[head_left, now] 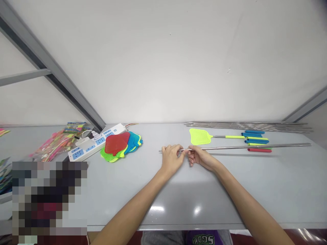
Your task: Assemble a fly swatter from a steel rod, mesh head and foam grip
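A long thin metal rod [245,147] lies level across the grey table [178,190], its left end near the table's middle. My left hand [170,159] is closed around the rod close to that left end. My right hand [201,158] pinches the same rod just to the right, the two hands almost touching. Behind the rod lies a finished fly swatter with a yellow-green mesh head [200,136]. To the left sits a pile of loose swatter heads [120,145], red on top of blue and green ones.
Several foam handle grips [257,140] in blue, yellow and red lie at the right. A bundle of metal rods [250,126] runs along the back wall. A white power strip [95,143] and colourful packets [55,143] sit at the left.
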A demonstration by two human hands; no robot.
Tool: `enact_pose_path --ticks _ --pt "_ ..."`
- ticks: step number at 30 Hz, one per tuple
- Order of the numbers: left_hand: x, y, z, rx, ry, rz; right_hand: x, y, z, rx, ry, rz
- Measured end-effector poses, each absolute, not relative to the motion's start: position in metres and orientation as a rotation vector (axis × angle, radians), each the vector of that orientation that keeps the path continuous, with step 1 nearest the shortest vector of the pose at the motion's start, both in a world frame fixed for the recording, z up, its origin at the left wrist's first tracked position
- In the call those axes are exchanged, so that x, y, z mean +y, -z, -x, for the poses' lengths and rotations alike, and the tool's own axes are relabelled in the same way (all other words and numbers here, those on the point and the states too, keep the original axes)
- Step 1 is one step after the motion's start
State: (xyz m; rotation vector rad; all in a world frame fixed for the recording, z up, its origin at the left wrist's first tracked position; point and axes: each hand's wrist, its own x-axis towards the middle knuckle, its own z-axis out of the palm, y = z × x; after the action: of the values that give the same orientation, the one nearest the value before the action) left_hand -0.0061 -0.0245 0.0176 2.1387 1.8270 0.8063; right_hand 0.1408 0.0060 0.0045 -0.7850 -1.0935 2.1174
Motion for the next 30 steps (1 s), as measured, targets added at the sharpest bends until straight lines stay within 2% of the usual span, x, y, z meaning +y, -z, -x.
enact_pose_path --ticks 30 --pt "-0.0241 -0.0172 0.0056 1.821 -0.769 -2.133 0.0057 -0.0033 -0.1403 -1.099 -2.12 0.81"
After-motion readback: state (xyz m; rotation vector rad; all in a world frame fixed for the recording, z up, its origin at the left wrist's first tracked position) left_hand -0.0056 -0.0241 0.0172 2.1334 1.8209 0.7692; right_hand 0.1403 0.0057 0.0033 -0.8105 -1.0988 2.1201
